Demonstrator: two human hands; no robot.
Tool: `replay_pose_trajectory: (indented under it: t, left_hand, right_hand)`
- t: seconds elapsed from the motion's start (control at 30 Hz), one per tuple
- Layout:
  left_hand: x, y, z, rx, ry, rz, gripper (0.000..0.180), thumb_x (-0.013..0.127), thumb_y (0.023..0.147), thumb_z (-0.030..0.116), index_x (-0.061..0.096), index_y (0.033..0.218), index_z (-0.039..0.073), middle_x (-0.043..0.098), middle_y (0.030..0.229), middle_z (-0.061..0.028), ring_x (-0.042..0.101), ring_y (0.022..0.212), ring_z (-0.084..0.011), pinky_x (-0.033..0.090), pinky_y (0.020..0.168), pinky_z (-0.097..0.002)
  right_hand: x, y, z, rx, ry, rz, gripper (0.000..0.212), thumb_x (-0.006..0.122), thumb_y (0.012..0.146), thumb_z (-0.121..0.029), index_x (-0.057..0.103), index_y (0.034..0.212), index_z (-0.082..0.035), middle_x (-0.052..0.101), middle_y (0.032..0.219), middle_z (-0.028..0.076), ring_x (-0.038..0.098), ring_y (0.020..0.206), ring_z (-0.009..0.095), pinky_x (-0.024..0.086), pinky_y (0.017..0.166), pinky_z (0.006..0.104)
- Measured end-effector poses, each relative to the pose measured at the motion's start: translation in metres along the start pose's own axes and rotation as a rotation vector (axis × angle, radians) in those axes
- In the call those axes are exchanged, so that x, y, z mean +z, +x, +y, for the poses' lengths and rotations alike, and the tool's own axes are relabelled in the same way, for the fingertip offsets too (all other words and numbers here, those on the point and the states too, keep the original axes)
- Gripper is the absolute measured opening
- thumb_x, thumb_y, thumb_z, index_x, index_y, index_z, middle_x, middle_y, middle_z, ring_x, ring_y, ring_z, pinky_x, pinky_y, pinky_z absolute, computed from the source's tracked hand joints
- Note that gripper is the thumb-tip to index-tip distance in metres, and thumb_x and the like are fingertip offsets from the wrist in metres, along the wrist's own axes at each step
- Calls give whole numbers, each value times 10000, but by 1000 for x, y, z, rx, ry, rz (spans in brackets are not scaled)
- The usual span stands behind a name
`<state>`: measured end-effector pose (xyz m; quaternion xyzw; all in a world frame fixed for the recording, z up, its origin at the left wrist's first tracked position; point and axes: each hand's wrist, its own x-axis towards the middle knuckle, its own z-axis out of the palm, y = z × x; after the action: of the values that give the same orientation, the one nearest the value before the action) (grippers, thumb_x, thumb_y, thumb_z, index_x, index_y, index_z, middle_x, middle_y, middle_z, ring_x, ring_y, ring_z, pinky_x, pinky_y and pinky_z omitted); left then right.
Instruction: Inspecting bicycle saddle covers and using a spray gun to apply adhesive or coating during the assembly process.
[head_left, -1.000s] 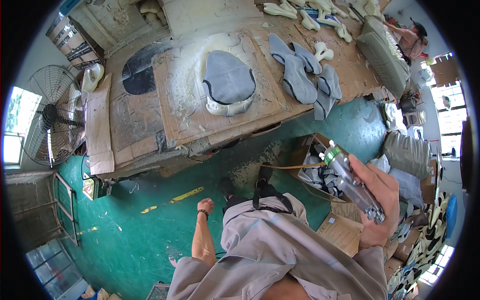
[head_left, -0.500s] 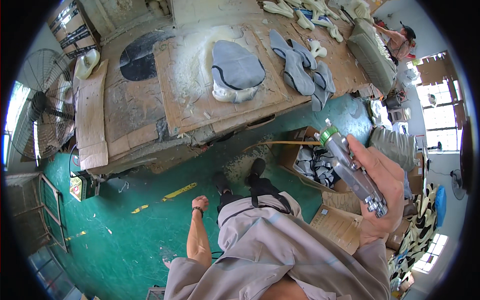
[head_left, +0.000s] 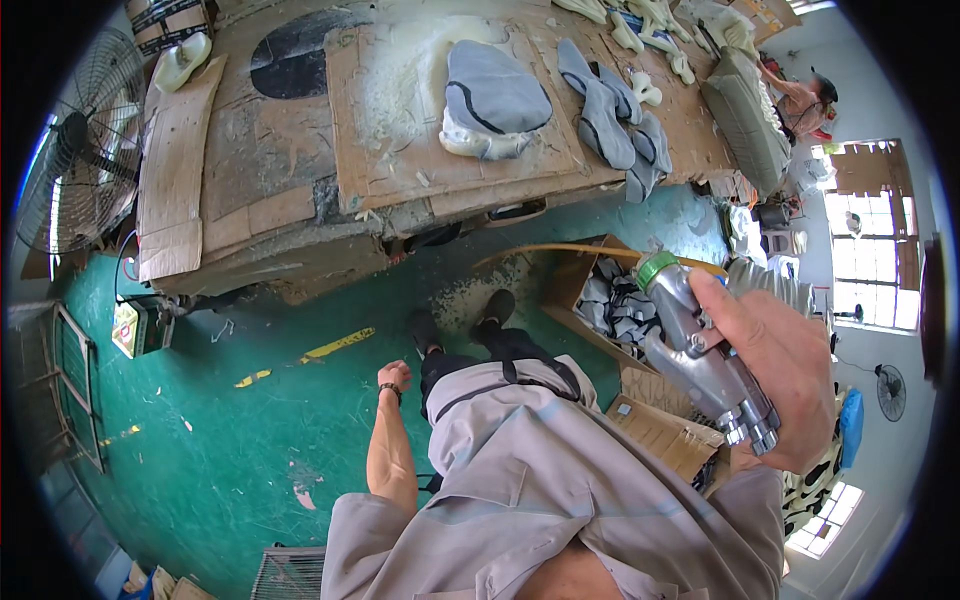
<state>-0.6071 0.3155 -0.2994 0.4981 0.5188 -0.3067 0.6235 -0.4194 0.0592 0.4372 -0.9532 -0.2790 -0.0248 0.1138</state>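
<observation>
My right hand (head_left: 785, 365) is raised at the right and wrapped around a metal spray gun (head_left: 690, 375) with a green collar. A yellow hose (head_left: 560, 247) runs behind the gun toward the table. Down at my side hangs my left hand (head_left: 396, 375), its fingers curled and nothing visible in them. On the table ahead, a grey rounded fabric piece (head_left: 497, 85) with dark trim rests on a whitish form (head_left: 480, 143). Several grey shaped fabric pieces (head_left: 605, 130) lie overlapping to its right. Neither hand touches them.
The table is covered with residue-marked cardboard (head_left: 370, 150). An open carton (head_left: 565, 290) of grey and black pieces stands on the green floor below the gun. A large fan (head_left: 85, 140) is at the left. Another person (head_left: 805, 105) sits at the far right, by a grey sack (head_left: 745, 120).
My view has shifted, so the table sits higher in the picture. My right hand and the spray gun appear closer and slightly lower. My left hand still hangs down.
</observation>
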Motion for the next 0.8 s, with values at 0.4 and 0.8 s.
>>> replay_pose_trajectory:
  t: [0.4,0.8]
  left_hand:
    - [15,-5,9,-1,64,18,266,640,943,153,720,1188,86,749,962,-76,720,804,-232,598,712,-468]
    - [69,-21,62,38,135,39,258,644,978,158,682,1224,92,734,1058,-95,715,918,-281,574,833,-546]
  right_hand:
    - [-13,-42,25,-69,-80,-135,631,754,714,-91,650,1321,49,582,747,48,590,613,201,438,496,349]
    - [-14,-99,151,89,177,-72,707,764,722,-148,600,1380,52,662,827,94,645,671,244,470,522,366]
